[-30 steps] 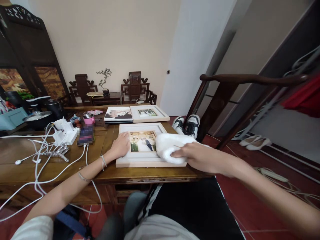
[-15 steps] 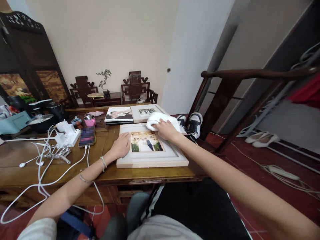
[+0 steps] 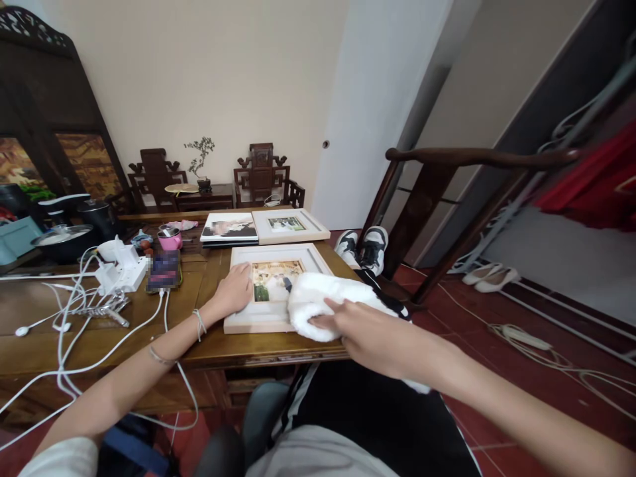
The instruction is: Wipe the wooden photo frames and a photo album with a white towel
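Observation:
A picture frame [image 3: 237, 281] with a pale wooden border and a wedding photo inside lies flat near the table's front edge. My left hand [image 3: 237, 286] grips its left rim, fingers bent over the border. In my right hand [image 3: 362, 331] is a bunched white cloth [image 3: 318, 298], pressed over the frame's lower right part and hanging past the table edge. The cloth covers the right side of the photo and that corner of the frame.
Behind lie a second picture frame [image 3: 309, 232] and a stack of photo panels [image 3: 218, 228]. To the left are a phone [image 3: 163, 270], a power strip [image 3: 130, 265], tangled white cables and a pink cup [image 3: 171, 240]. A wooden chair [image 3: 427, 179] stands at right.
My right hand has moved the cloth from the frame's far right corner toward me, down to the near right corner. My left hand has stayed on the left rim. The view has shifted slightly.

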A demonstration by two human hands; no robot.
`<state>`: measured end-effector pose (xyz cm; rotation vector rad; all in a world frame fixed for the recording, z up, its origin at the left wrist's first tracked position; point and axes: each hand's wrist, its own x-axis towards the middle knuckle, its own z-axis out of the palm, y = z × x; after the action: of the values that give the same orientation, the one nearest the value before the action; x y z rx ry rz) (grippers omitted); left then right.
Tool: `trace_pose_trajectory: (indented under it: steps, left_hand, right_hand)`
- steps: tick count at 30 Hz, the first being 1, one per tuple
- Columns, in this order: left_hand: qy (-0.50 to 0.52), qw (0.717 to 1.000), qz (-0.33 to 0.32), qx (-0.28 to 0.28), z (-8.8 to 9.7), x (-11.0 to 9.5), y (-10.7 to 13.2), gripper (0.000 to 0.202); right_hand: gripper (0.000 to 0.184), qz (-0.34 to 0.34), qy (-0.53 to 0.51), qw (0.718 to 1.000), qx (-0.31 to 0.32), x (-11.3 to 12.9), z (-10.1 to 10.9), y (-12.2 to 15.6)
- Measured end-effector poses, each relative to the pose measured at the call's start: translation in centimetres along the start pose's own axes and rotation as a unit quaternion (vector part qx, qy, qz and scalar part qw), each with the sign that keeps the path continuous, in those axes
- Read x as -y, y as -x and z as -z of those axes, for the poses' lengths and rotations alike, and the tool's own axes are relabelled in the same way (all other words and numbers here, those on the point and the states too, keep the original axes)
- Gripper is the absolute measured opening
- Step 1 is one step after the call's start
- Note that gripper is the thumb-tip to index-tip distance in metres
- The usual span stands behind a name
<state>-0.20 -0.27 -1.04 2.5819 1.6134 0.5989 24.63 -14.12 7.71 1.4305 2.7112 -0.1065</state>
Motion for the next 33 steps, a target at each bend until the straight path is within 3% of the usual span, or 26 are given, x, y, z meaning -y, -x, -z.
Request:
trace_pose_trajectory:
  steps: [4,8,11,14,19,22,24,28,33]
  left_hand:
    - [-0.002,1.000,-0.010,0.004,0.0,0.2,0.0,0.044]
    - [-0.011,1.000,-0.019,0.014,0.1,0.3,0.1,0.045]
    - [-0.011,1.000,-0.010,0.019,0.4,0.2,0.2,0.047]
    - [-0.013,1.000,-0.001,0.021,0.5,0.0,0.2,0.047]
    - [-0.020,1.000,-0.008,0.010,0.1,0.1,0.3,0.045]
    - [-0.020,1.000,-0.014,0.003,-0.1,0.2,0.3,0.044]
    - [-0.019,1.000,-0.021,0.002,-0.2,0.3,0.3,0.043]
    - [-0.019,0.999,-0.040,0.006,-0.1,0.6,0.2,0.042]
    - [-0.012,0.999,-0.045,0.007,0.1,0.7,0.1,0.041]
  right_hand:
    - [0.061,-0.026,0.010,0.999,-0.040,-1.0,-1.2,-4.9]
    - [0.066,-0.076,0.069,0.988,-0.117,-5.5,-2.1,-11.1]
    - [0.062,-0.070,0.091,0.986,-0.118,-7.8,-2.0,-13.6]
    - [0.061,-0.035,0.094,0.993,-0.065,-7.5,-1.7,-12.9]
    - [0.065,0.030,0.010,0.999,0.033,-4.4,0.2,-6.2]
    - [0.062,0.063,-0.045,0.995,0.056,-2.4,1.3,-2.7]
    - [0.064,0.059,-0.055,0.995,0.052,-1.5,1.0,-2.1]
    - [0.072,0.025,-0.019,0.999,-0.009,-2.1,-1.3,-5.5]
    - [0.073,-0.023,0.067,0.991,-0.112,-7.0,-2.8,-13.0]
